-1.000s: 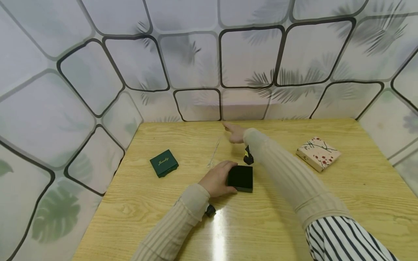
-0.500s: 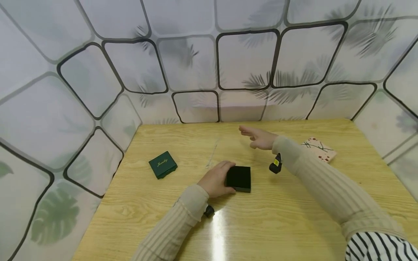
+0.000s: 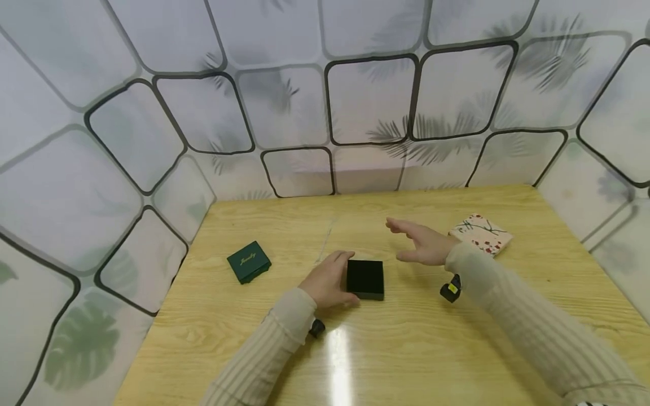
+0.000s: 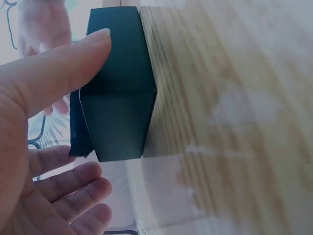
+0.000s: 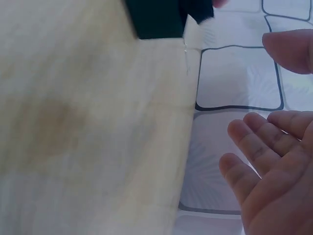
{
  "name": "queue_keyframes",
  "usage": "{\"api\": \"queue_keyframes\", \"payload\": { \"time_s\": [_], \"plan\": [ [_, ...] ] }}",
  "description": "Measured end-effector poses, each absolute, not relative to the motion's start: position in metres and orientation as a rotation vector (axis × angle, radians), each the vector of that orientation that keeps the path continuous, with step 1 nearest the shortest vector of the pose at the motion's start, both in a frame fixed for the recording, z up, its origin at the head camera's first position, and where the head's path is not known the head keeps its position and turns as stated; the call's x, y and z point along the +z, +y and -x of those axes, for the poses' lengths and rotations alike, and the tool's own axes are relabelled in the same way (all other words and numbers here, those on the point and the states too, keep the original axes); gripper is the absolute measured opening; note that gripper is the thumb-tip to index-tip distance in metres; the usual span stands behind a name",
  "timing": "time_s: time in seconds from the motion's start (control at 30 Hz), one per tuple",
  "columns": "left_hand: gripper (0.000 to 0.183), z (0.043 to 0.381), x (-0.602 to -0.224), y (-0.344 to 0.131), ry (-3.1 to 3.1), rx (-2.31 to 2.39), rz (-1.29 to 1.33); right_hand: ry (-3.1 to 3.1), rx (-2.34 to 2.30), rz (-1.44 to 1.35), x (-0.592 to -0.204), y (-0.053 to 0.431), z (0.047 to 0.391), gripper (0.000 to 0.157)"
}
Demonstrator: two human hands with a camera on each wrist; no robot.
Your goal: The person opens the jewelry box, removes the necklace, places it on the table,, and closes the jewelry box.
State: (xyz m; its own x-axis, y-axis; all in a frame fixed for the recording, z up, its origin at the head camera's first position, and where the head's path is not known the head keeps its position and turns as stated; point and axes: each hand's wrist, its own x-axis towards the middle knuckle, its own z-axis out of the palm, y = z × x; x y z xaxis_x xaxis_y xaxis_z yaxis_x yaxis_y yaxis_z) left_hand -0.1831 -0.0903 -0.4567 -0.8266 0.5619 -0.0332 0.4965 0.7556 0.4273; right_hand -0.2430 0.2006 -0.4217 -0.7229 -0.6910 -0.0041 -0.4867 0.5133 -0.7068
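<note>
An uncovered dark green jewelry box base [image 3: 365, 281] with a black insert sits mid-table. My left hand [image 3: 329, 282] is at its left side, fingers spread; in the left wrist view the thumb [image 4: 73, 66] overlaps the box's side and the other fingers lie apart from it. My right hand [image 3: 424, 243] hovers with nothing in it, right of the box, fingers extended and thumb apart. A thin silver chain [image 3: 327, 237] lies stretched out on the table beyond the left hand. To the left is a green box lid [image 3: 249, 261] with gold "Jewelry" lettering.
A cream box with a red floral print [image 3: 482, 233] lies at the right, partly behind the right wrist. The wooden table [image 3: 406, 349] ends at a patterned cloth backdrop [image 3: 284, 113] behind and at both sides.
My right hand has swung right and back toward me, away from the chain's far end. My left hand has loosened from the box and shifted slightly left of it.
</note>
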Motion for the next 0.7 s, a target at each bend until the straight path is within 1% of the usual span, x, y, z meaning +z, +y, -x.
{"api": "queue_keyframes", "payload": {
  "time_s": [0.27, 0.43, 0.7],
  "plan": [
    [0.104, 0.183, -0.455, -0.095, 2.787, 0.569, -0.807, 2.486, -1.046, 0.985, -0.434, 0.199, 0.217, 0.094],
    [0.1, 0.185, -0.454, -0.092, 2.801, 0.552, -0.813, 2.473, -1.052, 1.002, -0.444, 0.193, 0.211, 0.095],
    [0.099, 0.186, -0.456, -0.088, 2.793, 0.549, -0.796, 2.484, -1.007, 1.038, -0.459, 0.185, 0.206, 0.1]
  ]
}}
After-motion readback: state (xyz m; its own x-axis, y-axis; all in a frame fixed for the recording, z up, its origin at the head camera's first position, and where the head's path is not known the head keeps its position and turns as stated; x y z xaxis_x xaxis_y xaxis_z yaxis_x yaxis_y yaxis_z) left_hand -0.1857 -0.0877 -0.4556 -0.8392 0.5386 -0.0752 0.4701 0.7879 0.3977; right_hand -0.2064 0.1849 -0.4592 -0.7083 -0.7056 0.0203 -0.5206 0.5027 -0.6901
